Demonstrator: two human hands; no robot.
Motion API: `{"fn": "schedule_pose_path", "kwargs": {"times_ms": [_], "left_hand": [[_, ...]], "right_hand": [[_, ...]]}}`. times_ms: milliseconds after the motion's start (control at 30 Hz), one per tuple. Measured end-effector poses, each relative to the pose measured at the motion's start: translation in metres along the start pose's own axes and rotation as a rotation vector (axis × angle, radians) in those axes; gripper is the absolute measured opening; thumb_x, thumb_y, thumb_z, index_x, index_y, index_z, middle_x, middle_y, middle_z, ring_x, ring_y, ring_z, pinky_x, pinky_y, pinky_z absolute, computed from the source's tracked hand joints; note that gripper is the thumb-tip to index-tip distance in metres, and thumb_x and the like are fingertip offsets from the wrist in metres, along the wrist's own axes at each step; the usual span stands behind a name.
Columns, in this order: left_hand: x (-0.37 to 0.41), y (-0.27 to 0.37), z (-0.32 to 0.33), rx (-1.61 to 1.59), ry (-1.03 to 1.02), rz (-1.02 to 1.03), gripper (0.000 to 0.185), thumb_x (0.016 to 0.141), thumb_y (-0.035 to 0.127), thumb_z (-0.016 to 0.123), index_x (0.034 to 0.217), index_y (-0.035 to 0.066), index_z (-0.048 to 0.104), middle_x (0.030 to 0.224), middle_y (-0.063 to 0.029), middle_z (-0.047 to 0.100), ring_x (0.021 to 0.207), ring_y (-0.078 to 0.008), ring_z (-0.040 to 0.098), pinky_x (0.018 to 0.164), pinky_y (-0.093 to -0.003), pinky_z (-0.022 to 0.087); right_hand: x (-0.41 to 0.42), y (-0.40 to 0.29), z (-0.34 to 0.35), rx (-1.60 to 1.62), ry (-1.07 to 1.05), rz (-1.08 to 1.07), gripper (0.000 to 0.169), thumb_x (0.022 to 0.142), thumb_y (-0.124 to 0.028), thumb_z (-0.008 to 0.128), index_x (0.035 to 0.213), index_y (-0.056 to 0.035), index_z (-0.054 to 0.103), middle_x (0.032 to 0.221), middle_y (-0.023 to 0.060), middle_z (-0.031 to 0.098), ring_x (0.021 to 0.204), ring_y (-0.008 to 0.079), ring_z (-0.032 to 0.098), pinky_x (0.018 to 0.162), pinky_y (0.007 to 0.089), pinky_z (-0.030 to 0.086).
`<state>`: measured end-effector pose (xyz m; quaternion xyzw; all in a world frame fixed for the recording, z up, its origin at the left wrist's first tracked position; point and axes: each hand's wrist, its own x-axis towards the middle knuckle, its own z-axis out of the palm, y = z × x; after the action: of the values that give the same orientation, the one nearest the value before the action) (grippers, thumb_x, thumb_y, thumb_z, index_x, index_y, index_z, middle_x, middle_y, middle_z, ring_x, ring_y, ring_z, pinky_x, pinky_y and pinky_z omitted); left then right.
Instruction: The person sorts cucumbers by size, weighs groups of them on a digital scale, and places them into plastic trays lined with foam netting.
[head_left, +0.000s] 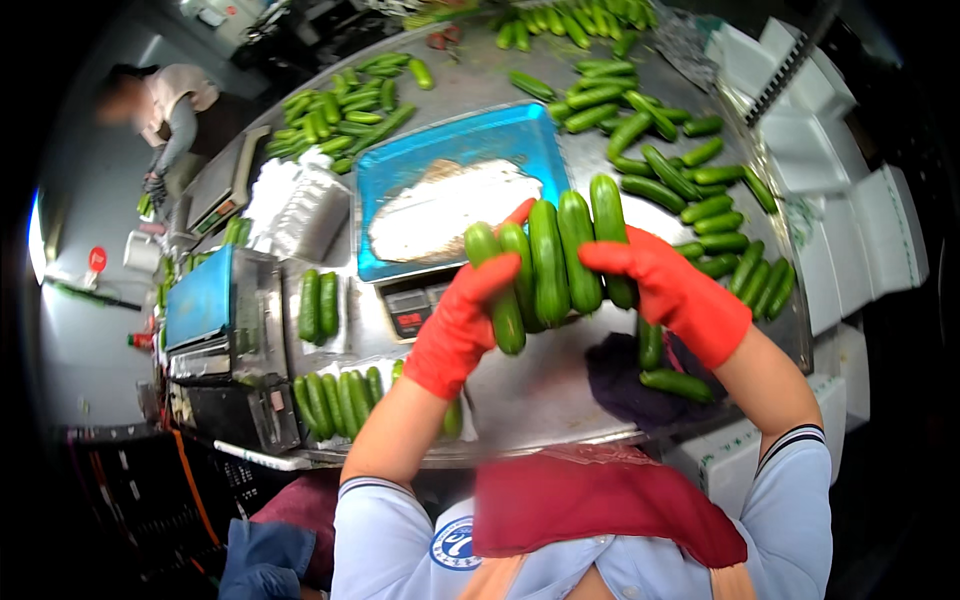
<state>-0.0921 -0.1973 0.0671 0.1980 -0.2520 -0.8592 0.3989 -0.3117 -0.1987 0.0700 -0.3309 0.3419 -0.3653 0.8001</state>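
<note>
Between my two hands, both in red rubber gloves, a side-by-side row of several green cucumbers is held up above the metal table. My left hand presses on the left end of the row, thumb across the outermost cucumber. At the right end, my right hand closes around the last one. Just beyond them lies a blue tray on a weighing scale, with a bright white patch in its middle. Loose cucumbers are heaped to the right of the tray.
White foam trays are stacked left of the blue tray. Packed cucumbers lie front left, by a wrapping machine. A dark cloth sits front right. White foam boxes line the right edge. Another person stands far left.
</note>
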Motion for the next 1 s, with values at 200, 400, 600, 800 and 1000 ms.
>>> {"fn": "schedule_pose_path", "kwargs": {"times_ms": [200,400,600,800,1000], "left_hand": [[0.033,0.092,-0.056,0.095,0.156,0.106,0.057,0.091,0.02,0.063,0.143,0.011,0.042,0.134,-0.0095,0.053,0.124,-0.0228,0.051,0.104,-0.0379,0.043],[0.04,0.114,-0.097,0.491,0.53,0.195,0.058,0.082,0.017,0.076,0.131,0.006,0.048,0.116,-0.0067,0.059,0.105,-0.0189,0.058,0.091,-0.0333,0.046],[0.041,0.127,-0.106,0.801,0.576,0.066,0.094,0.077,0.03,0.08,0.15,0.008,0.026,0.132,-0.0121,0.052,0.114,-0.0242,0.055,0.088,-0.0408,0.05],[0.061,0.116,-0.1,1.453,0.653,0.12,0.105,0.078,0.06,0.067,0.154,0.008,0.016,0.141,-0.021,0.047,0.121,-0.0325,0.054,0.095,-0.0365,0.047],[0.072,0.105,-0.107,1.581,0.505,0.23,0.078,0.089,0.058,0.052,0.148,0.01,0.034,0.139,-0.0216,0.049,0.128,-0.0326,0.049,0.104,-0.0335,0.039]], "right_hand": [[0.129,-0.012,0.022,0.031,0.183,-0.032,0.035,0.082,-0.012,0.071,0.113,-0.0009,0.06,0.099,0.013,0.067,0.082,0.0254,0.068,0.07,0.0402,0.055],[0.178,0.002,0.019,-0.503,0.474,0.021,0.046,0.074,-0.015,0.071,0.117,-0.0036,0.058,0.097,0.014,0.066,0.077,0.0268,0.066,0.065,0.0388,0.052],[0.162,0.006,0.007,-0.859,0.527,-0.054,0.075,0.078,-0.016,0.068,0.145,-0.007,0.037,0.121,0.0166,0.059,0.096,0.0296,0.063,0.059,0.0452,0.055],[0.112,-0.033,0.062,-0.97,0.519,0.26,0.072,0.082,-0.03,0.058,0.148,-0.0145,0.034,0.144,0.016,0.045,0.115,0.0322,0.057,0.091,0.0393,0.048],[0.087,-0.007,0.044,-1.012,0.436,-0.039,0.063,0.087,-0.028,0.057,0.146,-0.0185,0.039,0.142,0.0142,0.045,0.118,0.0298,0.056,0.089,0.0365,0.05]]}}
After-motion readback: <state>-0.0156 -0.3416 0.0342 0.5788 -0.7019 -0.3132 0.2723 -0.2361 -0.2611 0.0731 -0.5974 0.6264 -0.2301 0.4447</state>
